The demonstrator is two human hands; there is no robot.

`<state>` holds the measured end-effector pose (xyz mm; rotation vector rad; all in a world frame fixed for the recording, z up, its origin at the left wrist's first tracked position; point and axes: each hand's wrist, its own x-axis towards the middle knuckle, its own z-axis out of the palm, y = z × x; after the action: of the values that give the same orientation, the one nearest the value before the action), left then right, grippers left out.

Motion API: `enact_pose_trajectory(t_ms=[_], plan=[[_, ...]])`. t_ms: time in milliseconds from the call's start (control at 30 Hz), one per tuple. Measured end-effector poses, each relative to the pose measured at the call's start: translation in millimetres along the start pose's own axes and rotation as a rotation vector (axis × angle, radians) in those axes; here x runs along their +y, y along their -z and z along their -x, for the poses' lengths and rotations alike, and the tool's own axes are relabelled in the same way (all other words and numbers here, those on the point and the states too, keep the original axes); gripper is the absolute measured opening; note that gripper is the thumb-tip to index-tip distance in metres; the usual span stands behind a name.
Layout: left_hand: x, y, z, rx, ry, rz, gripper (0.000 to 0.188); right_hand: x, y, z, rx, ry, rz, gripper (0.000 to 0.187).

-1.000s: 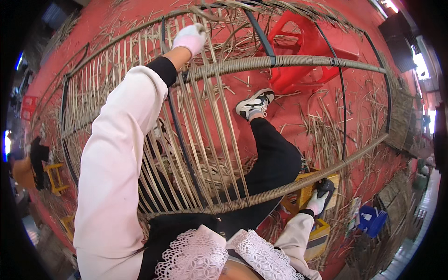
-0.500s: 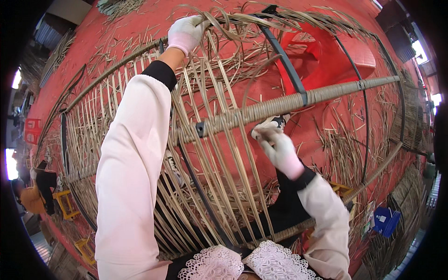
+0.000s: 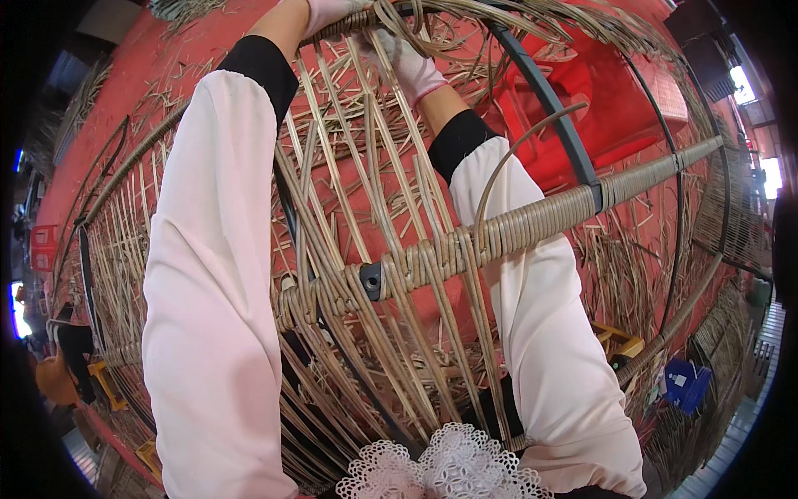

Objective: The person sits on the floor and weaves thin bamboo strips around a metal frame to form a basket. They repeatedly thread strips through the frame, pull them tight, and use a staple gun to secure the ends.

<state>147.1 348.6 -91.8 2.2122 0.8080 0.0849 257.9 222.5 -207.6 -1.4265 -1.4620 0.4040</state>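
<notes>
A dark metal frame [image 3: 544, 91] carries a crossbar wrapped in brown rattan strands [image 3: 515, 229]. Many long strands [image 3: 407, 274] run from the near side over this crossbar to the far rail [image 3: 341, 27]. My left hand [image 3: 328, 10], in a white and pink glove, is on top of the far rail; the picture's top edge cuts off its fingers. From below, my right hand [image 3: 407, 66], gloved alike, reaches up under that rail. Its fingers are bent among the strands, their tips partly hidden. A loose strand end [image 3: 532, 137] curves up from the crossbar.
A red plastic chair [image 3: 598, 108] stands beyond the frame at right. Cut strands [image 3: 615, 258] litter the red floor. A blue container [image 3: 686, 385] and a yellow stool [image 3: 617, 341] are at lower right. A person in dark clothing [image 3: 75, 358] is at far left.
My right hand has moved from beside the crossbar, forward beneath it, up to the far rail. My left hand has shifted up and left on the rail. The frame appears closer.
</notes>
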Motion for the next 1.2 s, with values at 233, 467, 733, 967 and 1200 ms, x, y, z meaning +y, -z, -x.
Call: enact_pose_trajectory(t_ms=[233,467,733,967,1200], plan=[[2.2,-13.1,54.4,0.382,-0.654,-0.365,0.034,-37.2,36.5,37.1,0.155,0.136,0.007,0.040],[2.9,-21.2,39.1,0.366,-0.394,-0.072,0.027,-79.2,36.5,61.8,0.228,-0.300,-0.993,0.033],[-39.1,16.0,6.0,-0.056,-0.270,0.040,0.024,-15.4,9.9,37.8,0.134,0.010,0.183,0.024],[-63.3,-1.6,-6.7,0.201,-0.380,0.050,0.026,10.4,-21.5,123.0,0.166,-0.052,0.280,0.027],[-71.2,-16.1,4.8,0.303,-0.432,0.112,0.027,10.9,-11.5,439.5,-0.226,-0.831,0.466,0.034]])
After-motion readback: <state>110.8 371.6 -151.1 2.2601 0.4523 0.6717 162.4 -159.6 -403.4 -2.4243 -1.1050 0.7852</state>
